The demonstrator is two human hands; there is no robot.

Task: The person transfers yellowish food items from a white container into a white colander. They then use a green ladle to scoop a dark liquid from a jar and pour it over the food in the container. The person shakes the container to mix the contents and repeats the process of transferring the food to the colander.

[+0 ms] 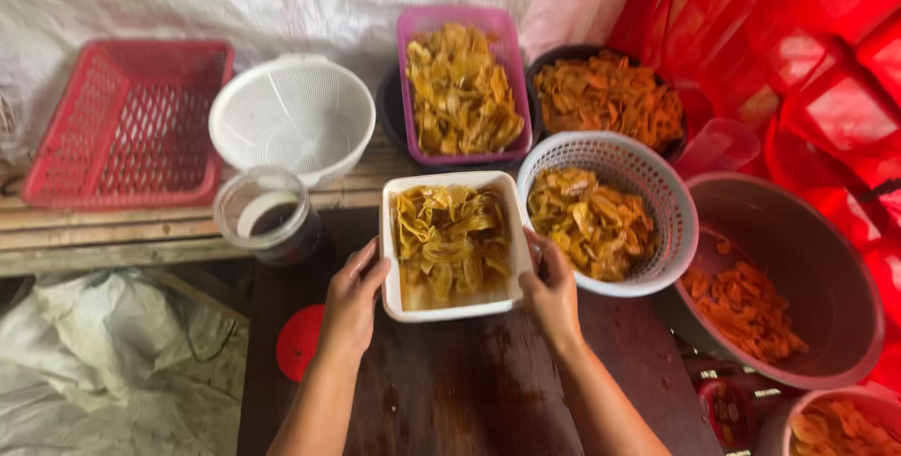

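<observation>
While both hands, left hand (pixel 352 298) and right hand (pixel 551 289), clasp the white tub (pixel 388 231) of yellow chips (pixel 450 240) (one per side), it sits steady on the dark table (pixel 469 390), near its back edge.

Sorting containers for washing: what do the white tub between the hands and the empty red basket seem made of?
White tub: likely plastic, smooth, slightly glossy, with thin rounded rim. Red basket: probably moulded plastic, matte, with open lattice walls.

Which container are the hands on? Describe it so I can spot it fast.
On the dark wooden table, front centre, sits a white rectangular tub of yellow chips, left hand and right hand on its sides. Unlike the round white basket beside it, it is solid-walled and square-cornered.
</observation>
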